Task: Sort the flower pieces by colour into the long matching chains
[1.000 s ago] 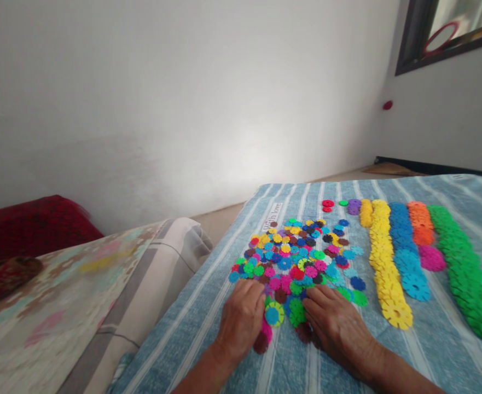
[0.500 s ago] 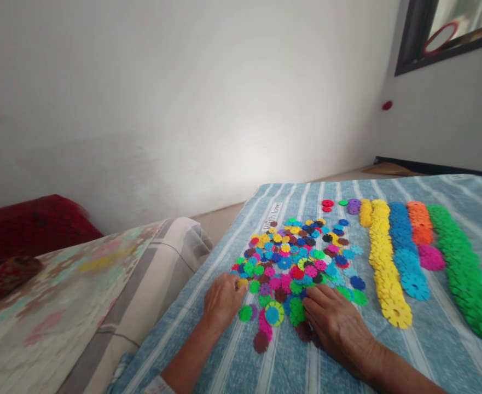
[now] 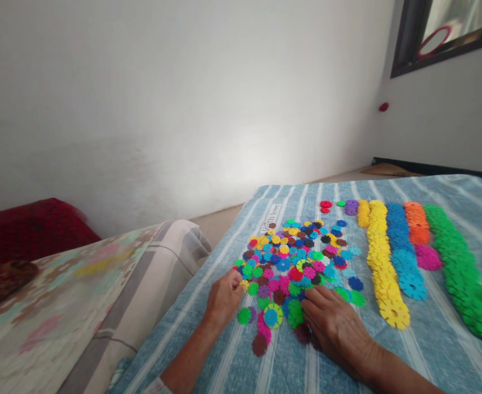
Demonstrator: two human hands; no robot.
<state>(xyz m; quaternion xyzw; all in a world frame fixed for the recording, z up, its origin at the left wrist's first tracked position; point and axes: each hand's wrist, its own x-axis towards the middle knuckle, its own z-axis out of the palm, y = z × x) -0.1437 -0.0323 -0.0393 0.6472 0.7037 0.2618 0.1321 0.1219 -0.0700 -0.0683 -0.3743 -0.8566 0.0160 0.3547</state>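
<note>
Left hand pinched, right hand flat

Big white wall filled the view, bright patch of light glowing low down. Second wall met it at right, small red knob fixed there. High up, dark-framed mirror or window, hard to tell which. Pale floor showing in strip beyond blue-striped bedspread. Brown mat by dark skirting. At left, floral-covered bed, grey-and-cream bolster, deep red cushion behind.
</note>
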